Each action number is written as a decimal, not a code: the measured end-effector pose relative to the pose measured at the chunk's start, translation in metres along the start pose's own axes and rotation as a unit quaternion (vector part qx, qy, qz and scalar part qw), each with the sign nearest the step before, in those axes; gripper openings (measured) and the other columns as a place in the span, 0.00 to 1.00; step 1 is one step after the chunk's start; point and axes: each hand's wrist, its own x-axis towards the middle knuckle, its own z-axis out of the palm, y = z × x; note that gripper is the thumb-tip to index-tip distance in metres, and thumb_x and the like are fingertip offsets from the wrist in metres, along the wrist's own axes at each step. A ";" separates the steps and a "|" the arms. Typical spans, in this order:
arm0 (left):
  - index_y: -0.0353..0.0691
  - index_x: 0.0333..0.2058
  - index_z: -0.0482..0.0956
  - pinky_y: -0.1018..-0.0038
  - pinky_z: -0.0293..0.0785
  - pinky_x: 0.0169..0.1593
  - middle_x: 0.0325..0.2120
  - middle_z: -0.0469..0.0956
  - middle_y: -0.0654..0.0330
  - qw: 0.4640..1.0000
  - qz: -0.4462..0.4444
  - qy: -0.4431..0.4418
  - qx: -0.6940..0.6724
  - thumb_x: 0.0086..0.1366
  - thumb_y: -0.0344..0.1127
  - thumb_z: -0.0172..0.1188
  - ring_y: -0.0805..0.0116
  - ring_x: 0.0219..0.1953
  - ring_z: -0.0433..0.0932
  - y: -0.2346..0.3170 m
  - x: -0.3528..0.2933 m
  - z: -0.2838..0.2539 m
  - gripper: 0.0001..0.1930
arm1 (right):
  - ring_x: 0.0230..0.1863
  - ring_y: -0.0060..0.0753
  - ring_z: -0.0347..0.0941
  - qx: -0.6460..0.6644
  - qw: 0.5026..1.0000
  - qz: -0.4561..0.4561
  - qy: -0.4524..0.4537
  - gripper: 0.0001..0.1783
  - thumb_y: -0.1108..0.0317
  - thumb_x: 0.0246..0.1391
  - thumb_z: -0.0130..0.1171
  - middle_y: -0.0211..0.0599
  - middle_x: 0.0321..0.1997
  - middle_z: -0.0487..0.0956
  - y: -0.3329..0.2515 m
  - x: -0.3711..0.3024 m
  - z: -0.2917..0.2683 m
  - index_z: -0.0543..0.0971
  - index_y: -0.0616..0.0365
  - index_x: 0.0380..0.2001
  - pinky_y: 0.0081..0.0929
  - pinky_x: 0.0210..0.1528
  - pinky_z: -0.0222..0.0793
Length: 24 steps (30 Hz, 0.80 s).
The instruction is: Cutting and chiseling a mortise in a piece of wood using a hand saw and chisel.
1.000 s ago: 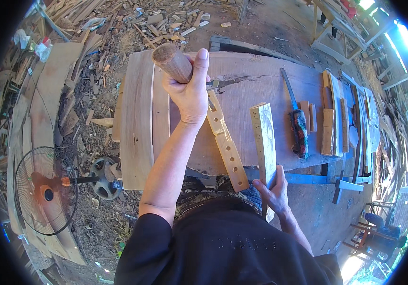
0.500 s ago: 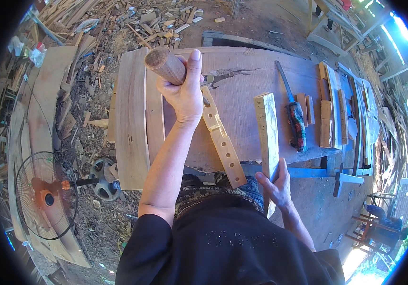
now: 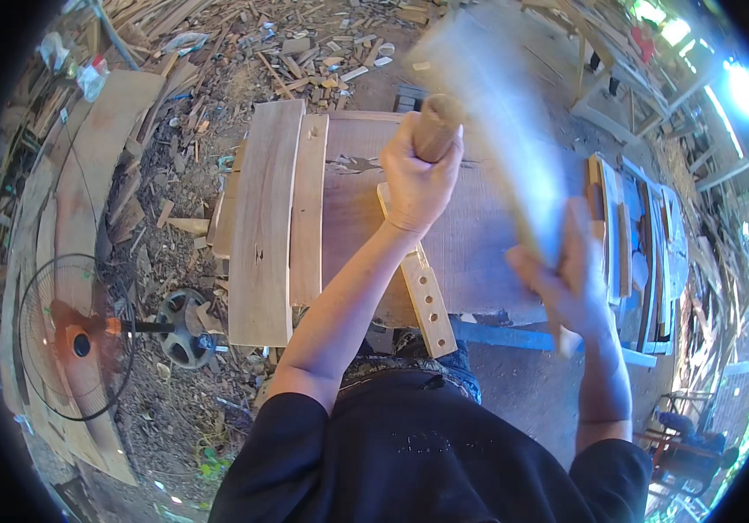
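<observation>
My left hand [image 3: 418, 187] is wrapped round the round wooden handle of a chisel [image 3: 438, 129], its end pointing up. The hand hides the blade. Below it, a pale wooden strip [image 3: 427, 301] with a row of round holes lies slantwise, its near end over the bench edge by my waist. My right hand [image 3: 573, 283], smeared by motion, is closed on a thick wooden bar [image 3: 518, 144]. That bar is raised and badly blurred, its far end to the right of the chisel handle. Under both lies a broad wooden slab [image 3: 470, 261].
Two planks [image 3: 261, 235] lie across the slab's left end. Wood pieces and long tools [image 3: 623, 218] sit at its right end. A standing fan [image 3: 78, 344] is at the left. Wood scraps [image 3: 322, 70] litter the ground beyond.
My left hand has moved right with the chisel. My right hand has swung the wooden bar up and to the right, and it is now blurred. The holed strip has shifted slightly.
</observation>
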 end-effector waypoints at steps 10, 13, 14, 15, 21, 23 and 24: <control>0.42 0.29 0.75 0.66 0.71 0.28 0.20 0.77 0.52 0.988 -0.010 -0.068 0.135 0.54 0.30 0.64 0.57 0.24 0.79 -0.004 -0.006 0.024 0.06 | 0.25 0.22 0.70 -0.168 0.969 -0.154 0.100 0.28 0.59 0.47 0.67 0.34 0.29 0.73 0.038 0.007 -0.028 0.69 0.64 0.47 0.23 0.27 0.68; 0.43 0.28 0.74 0.62 0.72 0.29 0.22 0.77 0.51 0.983 -0.004 -0.075 0.168 0.52 0.30 0.65 0.49 0.27 0.79 -0.002 -0.010 0.021 0.07 | 0.27 0.23 0.71 -0.230 0.960 -0.162 -0.004 0.27 0.62 0.51 0.62 0.32 0.28 0.72 0.033 0.008 -0.029 0.67 0.62 0.51 0.21 0.30 0.70; 0.43 0.31 0.70 0.54 0.70 0.31 0.22 0.76 0.53 0.982 0.000 -0.086 0.167 0.50 0.32 0.64 0.47 0.29 0.77 -0.002 -0.012 0.020 0.11 | 0.29 0.24 0.71 -0.087 0.992 -0.079 0.046 0.28 0.62 0.51 0.62 0.32 0.28 0.72 0.033 -0.001 -0.041 0.66 0.63 0.52 0.22 0.31 0.70; 0.43 0.31 0.70 0.54 0.70 0.31 0.22 0.76 0.53 0.982 -0.006 -0.077 0.171 0.50 0.32 0.64 0.47 0.29 0.77 -0.002 -0.014 0.018 0.11 | 0.31 0.26 0.71 0.056 0.994 0.010 0.094 0.29 0.62 0.51 0.63 0.32 0.28 0.72 0.032 -0.003 -0.052 0.66 0.63 0.52 0.24 0.32 0.70; 0.43 0.27 0.69 0.56 0.69 0.30 0.21 0.75 0.54 0.982 0.014 -0.088 0.164 0.50 0.31 0.64 0.47 0.27 0.77 -0.009 -0.018 0.024 0.10 | 0.27 0.11 0.65 -0.032 0.995 0.093 -0.033 0.26 0.69 0.55 0.58 0.25 0.35 0.70 0.028 0.011 -0.023 0.65 0.59 0.55 0.09 0.26 0.62; 0.43 0.27 0.70 0.56 0.70 0.30 0.22 0.76 0.54 0.979 0.006 -0.100 0.176 0.50 0.30 0.63 0.47 0.28 0.77 -0.006 -0.018 0.025 0.09 | 0.27 0.13 0.67 0.036 0.996 0.056 0.060 0.26 0.66 0.55 0.60 0.26 0.32 0.70 0.057 0.012 -0.055 0.65 0.58 0.55 0.10 0.26 0.64; 0.43 0.27 0.70 0.56 0.70 0.30 0.22 0.76 0.54 0.979 0.003 -0.101 0.176 0.50 0.30 0.63 0.47 0.28 0.77 -0.003 -0.019 0.025 0.09 | 0.28 0.13 0.68 0.173 0.982 -0.065 -0.028 0.24 0.65 0.56 0.60 0.28 0.30 0.71 0.059 0.008 -0.071 0.67 0.56 0.54 0.11 0.26 0.64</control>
